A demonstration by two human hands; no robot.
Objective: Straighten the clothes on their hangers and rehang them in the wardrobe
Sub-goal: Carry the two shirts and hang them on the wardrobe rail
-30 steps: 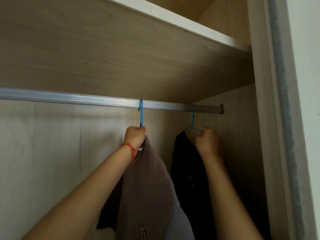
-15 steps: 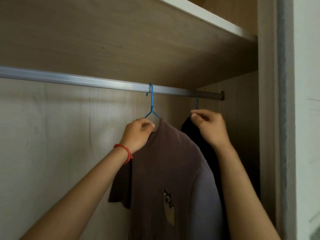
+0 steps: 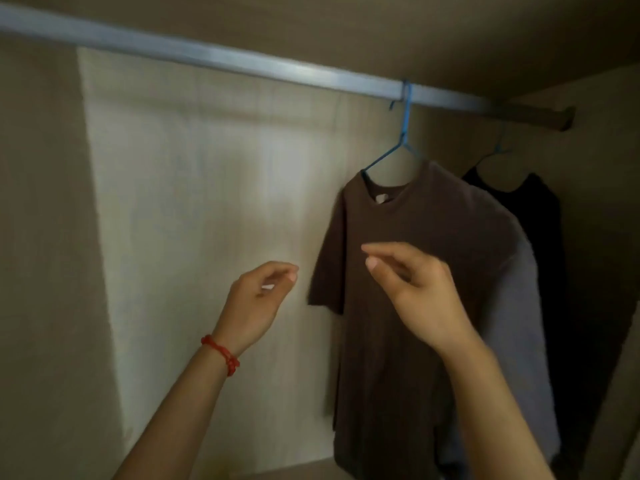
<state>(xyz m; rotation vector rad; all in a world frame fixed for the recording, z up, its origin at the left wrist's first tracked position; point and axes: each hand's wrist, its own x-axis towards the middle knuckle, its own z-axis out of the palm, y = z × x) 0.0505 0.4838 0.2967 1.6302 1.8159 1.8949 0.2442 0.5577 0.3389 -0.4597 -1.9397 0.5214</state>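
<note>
Both hands have let go and dropped away from the hangers. The left hand (image 3: 258,299), a red bracelet (image 3: 221,355) on its wrist, hangs free with fingers loosely curled, holding nothing, at 9 o'clock from the brown shirt's (image 3: 408,271) sleeve. The right hand (image 3: 415,289) hovers in front of the shirt's chest, relaxed and empty; half a second ago it pinched the black garment's (image 3: 540,216) collar. The shirt now hangs alone on its blue hanger (image 3: 403,133) from the rail (image 3: 242,62), the black garment at its 3 o'clock on a second hanger (image 3: 497,148).
</note>
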